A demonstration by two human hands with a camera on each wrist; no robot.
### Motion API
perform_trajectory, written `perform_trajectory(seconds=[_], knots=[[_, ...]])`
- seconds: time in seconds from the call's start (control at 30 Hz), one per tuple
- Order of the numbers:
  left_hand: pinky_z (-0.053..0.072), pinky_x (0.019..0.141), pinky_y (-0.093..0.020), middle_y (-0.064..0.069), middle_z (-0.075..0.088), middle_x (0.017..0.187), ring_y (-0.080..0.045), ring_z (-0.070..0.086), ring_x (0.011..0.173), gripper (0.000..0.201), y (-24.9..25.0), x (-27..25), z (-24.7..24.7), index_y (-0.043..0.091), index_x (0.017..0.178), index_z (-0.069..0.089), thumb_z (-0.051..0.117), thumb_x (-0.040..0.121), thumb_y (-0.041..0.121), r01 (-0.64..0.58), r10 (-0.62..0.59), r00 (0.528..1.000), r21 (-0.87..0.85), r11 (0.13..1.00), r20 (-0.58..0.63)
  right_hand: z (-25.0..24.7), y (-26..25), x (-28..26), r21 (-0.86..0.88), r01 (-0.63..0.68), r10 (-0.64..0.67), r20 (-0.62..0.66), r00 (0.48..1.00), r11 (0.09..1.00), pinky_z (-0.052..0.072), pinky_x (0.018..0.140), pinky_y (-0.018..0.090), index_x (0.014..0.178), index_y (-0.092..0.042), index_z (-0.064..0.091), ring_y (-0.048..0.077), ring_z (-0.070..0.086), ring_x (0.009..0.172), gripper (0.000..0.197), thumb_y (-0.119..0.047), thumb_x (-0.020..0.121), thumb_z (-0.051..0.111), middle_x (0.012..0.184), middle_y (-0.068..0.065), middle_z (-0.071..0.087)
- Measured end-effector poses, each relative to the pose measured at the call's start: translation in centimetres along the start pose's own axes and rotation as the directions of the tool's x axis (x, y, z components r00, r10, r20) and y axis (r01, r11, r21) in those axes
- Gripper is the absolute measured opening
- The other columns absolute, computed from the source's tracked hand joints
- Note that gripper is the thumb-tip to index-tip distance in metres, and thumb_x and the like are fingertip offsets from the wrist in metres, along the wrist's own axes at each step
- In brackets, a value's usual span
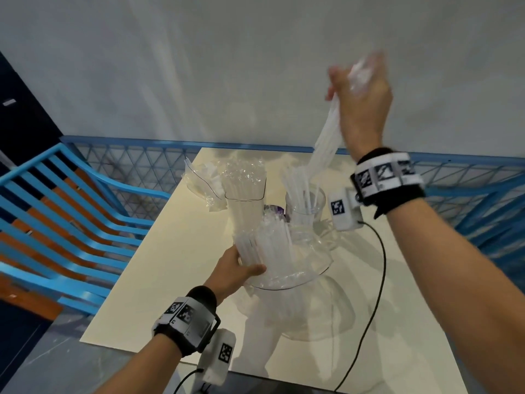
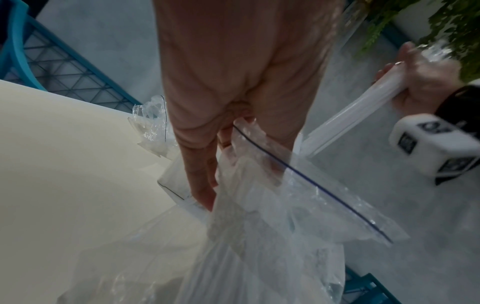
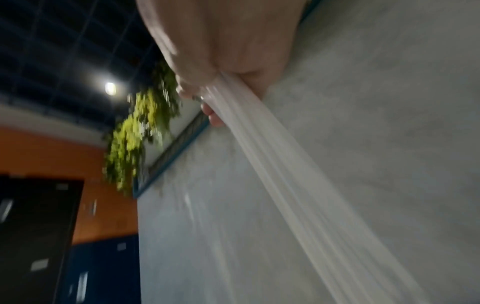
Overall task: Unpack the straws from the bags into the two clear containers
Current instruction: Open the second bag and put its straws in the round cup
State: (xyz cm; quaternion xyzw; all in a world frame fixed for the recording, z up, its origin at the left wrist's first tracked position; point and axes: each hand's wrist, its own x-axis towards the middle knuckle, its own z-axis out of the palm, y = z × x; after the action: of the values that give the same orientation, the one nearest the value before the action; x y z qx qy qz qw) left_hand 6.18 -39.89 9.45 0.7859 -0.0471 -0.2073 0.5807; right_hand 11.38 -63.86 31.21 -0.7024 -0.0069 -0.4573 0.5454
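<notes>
My left hand (image 1: 240, 270) grips the open top of a clear zip bag (image 1: 287, 260) full of wrapped white straws, held above the cream table (image 1: 170, 265); in the left wrist view the fingers (image 2: 205, 185) curl over the bag's mouth (image 2: 311, 185). My right hand (image 1: 360, 100), raised high, clutches a bundle of straws (image 1: 326, 140) by their upper ends, blurred, hanging down toward a clear container (image 1: 305, 206) with several straws in it. A second, taller clear container (image 1: 245, 206) to its left is packed with straws. The right wrist view shows the bundle (image 3: 285, 174) trailing from my fist.
A crumpled empty bag (image 1: 201, 177) lies at the table's back left. A blue slatted chair (image 1: 65, 220) stands to the left and a blue mesh rail (image 1: 136, 163) runs behind the table. A black cable (image 1: 375, 294) hangs from my right wrist across the table.
</notes>
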Motion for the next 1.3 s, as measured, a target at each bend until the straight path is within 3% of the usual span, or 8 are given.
perform_trajectory(seconds=[0.17,0.27,0.37,0.6,0.77,0.9,1.2,1.3], knots=[[0.057,0.082,-0.035,-0.003,0.071,0.112,-0.020,0.068,0.102,0.049,-0.5,-0.3,-0.1,0.018,0.123,0.060,0.078,0.078,0.013,-0.004,0.004,1.000,-0.011,1.000,-0.001,2.0,6.8,-6.7,-0.216,-0.166,0.212,0.215,0.953,0.962,0.049,0.065,0.029,0.098,-0.005,0.052,0.022,0.062,0.070,0.037,-0.036,0.085,0.068,0.082,0.013,0.066],[0.058,0.083,-0.037,-0.002,0.072,0.112,-0.020,0.069,0.102,0.053,-0.8,-0.5,-0.2,0.019,0.122,0.061,0.079,0.073,0.018,0.012,-0.012,1.000,-0.035,0.999,0.005,1.7,9.1,-7.2,-0.196,-0.374,0.403,0.139,0.905,0.907,0.044,0.062,0.016,0.088,-0.014,0.051,-0.001,0.056,0.062,0.028,-0.038,0.086,0.067,0.080,0.006,0.068],[0.058,0.084,-0.040,-0.001,0.072,0.110,-0.020,0.069,0.103,0.054,-1.0,-0.6,-0.4,0.021,0.120,0.062,0.079,0.069,0.022,0.029,-0.029,1.000,-0.053,0.998,0.004,1.0,10.1,-5.0,-0.143,-0.502,0.511,0.030,0.859,0.853,0.047,0.072,0.029,0.076,-0.021,0.049,0.011,0.060,0.067,0.030,-0.043,0.082,0.068,0.076,0.004,0.069],[0.057,0.089,-0.045,-0.002,0.072,0.111,-0.020,0.069,0.102,0.052,-0.7,-0.4,-0.5,0.019,0.120,0.062,0.079,0.071,0.020,0.032,-0.032,0.999,-0.045,0.998,0.014,-0.4,8.7,-0.1,-0.415,-0.576,0.704,0.302,0.642,0.704,0.050,0.072,0.038,0.124,-0.001,0.054,0.028,0.059,0.095,0.070,-0.054,0.080,0.067,0.103,0.010,0.055],[0.057,0.088,-0.045,-0.001,0.072,0.110,-0.020,0.070,0.101,0.055,-0.2,-0.2,-0.4,0.020,0.120,0.062,0.077,0.067,0.024,0.022,-0.022,1.000,-0.042,0.999,0.018,-2.3,5.1,2.3,-0.575,-0.230,0.472,0.316,0.823,0.785,0.043,0.080,0.027,0.111,-0.011,0.064,0.017,0.057,0.093,0.034,-0.032,0.085,0.069,0.106,0.007,0.064],[0.057,0.089,-0.045,-0.001,0.071,0.112,-0.019,0.069,0.102,0.055,0.2,0.0,-0.3,0.021,0.122,0.061,0.078,0.070,0.020,0.014,-0.014,1.000,-0.032,0.999,0.006,-3.6,1.5,1.4,-0.466,-0.153,0.377,0.437,0.817,0.871,0.049,0.077,0.030,0.105,-0.018,0.066,0.018,0.066,0.092,0.020,-0.028,0.087,0.066,0.098,0.005,0.069],[0.055,0.089,-0.035,-0.009,0.073,0.107,-0.021,0.068,0.102,0.056,1.9,1.2,0.1,0.034,0.110,0.062,0.074,0.071,-0.004,-0.164,0.152,0.983,-0.112,0.980,-0.104,-3.5,4.7,-12.1,-0.465,-0.383,0.593,0.718,0.364,0.798,0.053,0.091,0.033,0.136,-0.028,0.043,0.014,0.065,0.101,0.070,-0.038,0.076,0.077,0.121,-0.002,0.059],[0.055,0.086,-0.028,-0.004,0.073,0.102,-0.018,0.068,0.098,0.050,1.4,1.3,0.6,0.025,0.108,0.063,0.073,0.075,-0.010,-0.122,0.116,0.991,-0.099,0.988,-0.070,-2.3,7.3,-16.9,-0.460,-0.405,0.606,0.687,0.401,0.790,0.051,0.087,0.024,0.139,-0.030,0.038,0.014,0.062,0.095,0.086,-0.035,0.068,0.085,0.114,-0.001,0.055]])
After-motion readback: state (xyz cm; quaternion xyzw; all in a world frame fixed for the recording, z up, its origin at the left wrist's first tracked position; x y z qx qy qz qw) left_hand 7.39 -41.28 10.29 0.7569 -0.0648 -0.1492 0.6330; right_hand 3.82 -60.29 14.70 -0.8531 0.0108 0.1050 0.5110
